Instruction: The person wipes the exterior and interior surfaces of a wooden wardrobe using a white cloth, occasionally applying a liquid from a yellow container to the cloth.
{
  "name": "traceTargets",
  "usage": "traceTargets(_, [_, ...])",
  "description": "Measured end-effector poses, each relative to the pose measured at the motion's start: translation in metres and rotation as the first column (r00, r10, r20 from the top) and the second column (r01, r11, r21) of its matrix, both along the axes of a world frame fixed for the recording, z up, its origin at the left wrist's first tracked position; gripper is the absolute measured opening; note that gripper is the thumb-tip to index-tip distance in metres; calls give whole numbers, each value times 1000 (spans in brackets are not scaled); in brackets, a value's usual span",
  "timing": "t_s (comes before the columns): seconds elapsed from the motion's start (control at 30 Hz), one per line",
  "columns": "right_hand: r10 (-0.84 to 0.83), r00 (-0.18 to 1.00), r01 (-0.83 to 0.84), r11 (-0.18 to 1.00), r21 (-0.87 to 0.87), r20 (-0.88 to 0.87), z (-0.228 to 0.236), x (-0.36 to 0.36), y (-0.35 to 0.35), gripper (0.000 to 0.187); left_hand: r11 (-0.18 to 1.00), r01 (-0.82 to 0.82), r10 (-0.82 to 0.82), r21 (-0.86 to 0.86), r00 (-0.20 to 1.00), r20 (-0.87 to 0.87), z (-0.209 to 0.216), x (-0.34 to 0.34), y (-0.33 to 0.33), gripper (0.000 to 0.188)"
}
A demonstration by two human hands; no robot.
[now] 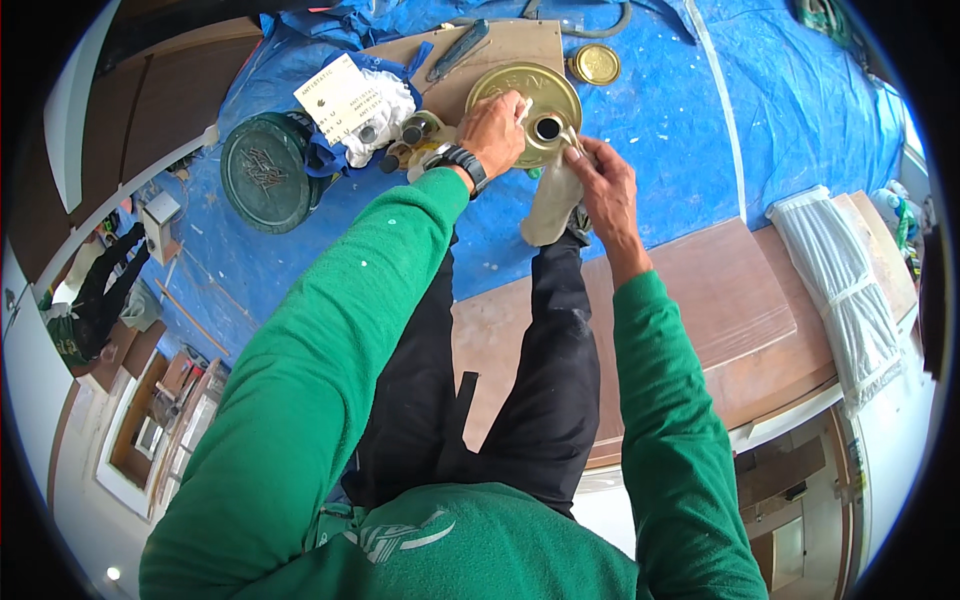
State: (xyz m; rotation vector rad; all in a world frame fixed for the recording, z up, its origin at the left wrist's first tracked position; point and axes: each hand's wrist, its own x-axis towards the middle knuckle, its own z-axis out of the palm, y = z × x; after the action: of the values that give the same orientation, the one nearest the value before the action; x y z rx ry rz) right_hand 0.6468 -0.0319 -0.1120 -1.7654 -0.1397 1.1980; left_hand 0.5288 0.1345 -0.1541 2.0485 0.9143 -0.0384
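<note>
A round gold metal can (540,90) with an open dark spout hole stands on a brown board (500,50) laid over a blue tarp. My left hand (492,132), with a black watch on the wrist, presses a small white cloth onto the can's top beside the hole. My right hand (598,185) rests at the can's near edge by the spout, fingers curled against the rim. Both arms wear green sleeves. My legs in black trousers and a pale shoe (553,205) lie just below the can.
A gold screw lid (594,64) lies to the right of the can. A dark green can (268,172), a white box of gloves (340,95), small bottles (412,132) and a grey tool (458,50) sit to the left. Folded white cloth (840,290) lies on wooden boards (740,310) at right.
</note>
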Motion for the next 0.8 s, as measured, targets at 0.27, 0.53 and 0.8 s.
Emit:
traceTargets(0.27, [-142,961,172,979,109,-239,74,-19,-12,28,996,-66,67,-55,998,18,0,-5,19,21])
traceTargets(0.53, [-263,895,343,922,181,-359,193,-76,-10,34,989,-63,58,-134,997,-43,111,-107,0,35])
traceTargets(0.8, [-3,831,179,948,262,-557,291,-119,28,31,763,-582,511,-281,810,-288,192,-400,-8,15])
